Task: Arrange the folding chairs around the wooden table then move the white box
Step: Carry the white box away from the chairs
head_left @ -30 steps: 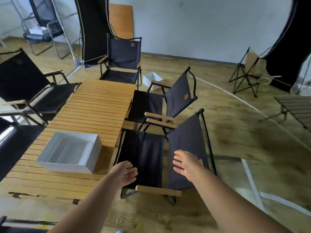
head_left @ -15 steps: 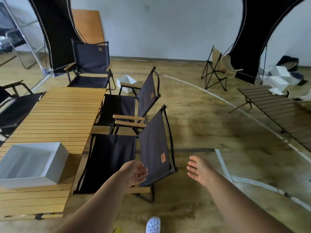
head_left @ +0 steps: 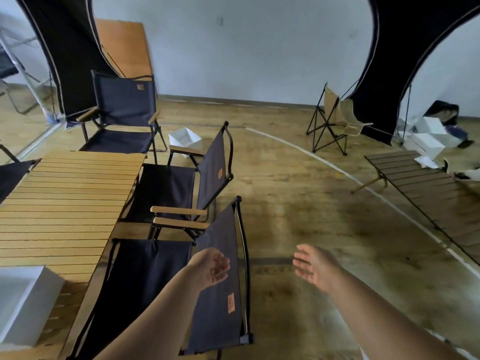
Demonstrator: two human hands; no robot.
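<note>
Nearest folding chair (head_left: 145, 276): dark fabric on a thin black frame, pulled up to the right long side of the wooden table (head_left: 65, 203), its seat facing the slats. On the table's near corner, at the bottom left edge of view, sits the white box (head_left: 23, 305), open-topped. The person's left hand (head_left: 210, 268) hangs in front of this chair's backrest, fingers loosely curled and holding nothing; whether it touches the fabric cannot be told. The right hand (head_left: 314, 266) is spread and empty over bare floor, well apart from the left.

Just beyond stands a second folding chair (head_left: 166, 188), its wooden armrest almost against the first chair's. A third folding chair (head_left: 122, 105) stands at the table's far end. A smaller white box (head_left: 185, 139) lies on the floor behind them.

The chairs look light. The fabric would sag under a grip, so the wooden armrests or the top rail of the back are the likely holds. Farther right stand a beige chair (head_left: 337, 118) and a dark slatted table (head_left: 428, 188).
</note>
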